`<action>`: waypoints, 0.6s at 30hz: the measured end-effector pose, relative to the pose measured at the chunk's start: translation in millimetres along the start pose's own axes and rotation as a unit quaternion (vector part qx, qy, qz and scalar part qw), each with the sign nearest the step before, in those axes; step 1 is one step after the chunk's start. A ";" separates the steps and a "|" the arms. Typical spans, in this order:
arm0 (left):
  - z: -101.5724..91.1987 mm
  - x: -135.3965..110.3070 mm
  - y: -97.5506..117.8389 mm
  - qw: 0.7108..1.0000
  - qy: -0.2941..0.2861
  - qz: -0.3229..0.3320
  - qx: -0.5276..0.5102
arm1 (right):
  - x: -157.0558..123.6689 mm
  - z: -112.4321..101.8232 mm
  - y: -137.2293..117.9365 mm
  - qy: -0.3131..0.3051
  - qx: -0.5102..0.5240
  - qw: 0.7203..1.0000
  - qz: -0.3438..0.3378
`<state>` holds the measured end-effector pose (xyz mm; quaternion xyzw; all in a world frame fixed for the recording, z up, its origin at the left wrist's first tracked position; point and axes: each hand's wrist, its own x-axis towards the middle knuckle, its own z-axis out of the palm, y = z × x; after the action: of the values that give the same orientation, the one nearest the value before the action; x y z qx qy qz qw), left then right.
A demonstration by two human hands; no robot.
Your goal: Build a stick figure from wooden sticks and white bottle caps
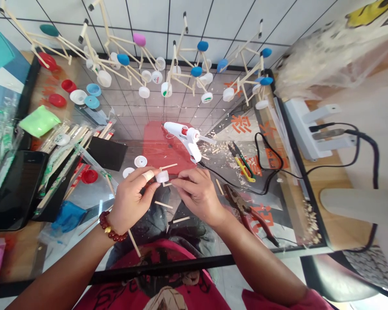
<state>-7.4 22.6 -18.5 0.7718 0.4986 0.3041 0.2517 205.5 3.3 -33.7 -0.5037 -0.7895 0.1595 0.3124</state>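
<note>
Between the thumb and fingers of my left hand [134, 193] is a white bottle cap [162, 176]. A short wooden stick [169, 166] projects from the cap's far side. My right hand [198, 193] is closed in a pinch on another thin wooden stick [167, 184], whose end lies close to the cap; whether they touch, I cannot tell. Beyond my hands a white hot glue gun [184, 135] rests on the glass table. Loose cut sticks, one of them a wooden stick [164, 205], lie below my hands, and a white cap [140, 161] lies near my left fingers.
Stick-and-cap figures [194, 73] line the tiled wall. Pliers [245, 211], cutters [242, 161] and the glue gun's cable [239, 185] occupy the right side. Bundled sticks [64, 150], a phone [17, 189] and red caps [57, 100] sit left. A power strip [305, 129] stands far right.
</note>
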 end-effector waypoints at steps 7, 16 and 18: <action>0.5 0.6 -0.3 1.000 0.003 0.015 -0.003 | -0.7 1.0 -0.5 0.006 -0.007 1.000 -0.002; 0.2 0.0 -1.8 1.000 0.002 0.022 -0.004 | 0.2 0.3 -0.6 0.012 -0.004 1.000 -0.017; 0.8 0.3 -1.7 1.000 0.004 0.023 -0.001 | 0.4 -0.3 -0.9 0.009 -0.006 1.000 -0.017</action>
<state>-7.7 23.5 -20.2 0.7815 0.4812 0.3134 0.2439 205.0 3.2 -32.9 -0.4933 -0.7963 0.1447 0.3186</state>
